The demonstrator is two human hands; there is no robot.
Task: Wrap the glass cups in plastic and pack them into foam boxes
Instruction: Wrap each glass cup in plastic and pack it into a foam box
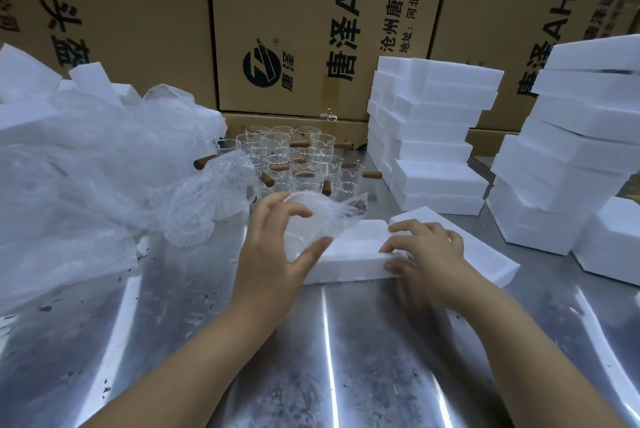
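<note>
Centre frame, my left hand (273, 251) grips, fingers curled, a plastic-wrapped cup (313, 220), its glass blurred by film. My right hand (427, 254) clasps the end of the foam box (349, 251), whose hollow is half hidden.

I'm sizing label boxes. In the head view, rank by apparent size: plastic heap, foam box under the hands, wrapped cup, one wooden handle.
1. plastic heap
2. foam box
3. wrapped cup, in the left hand
4. wooden handle, though it is farther from the camera
</note>
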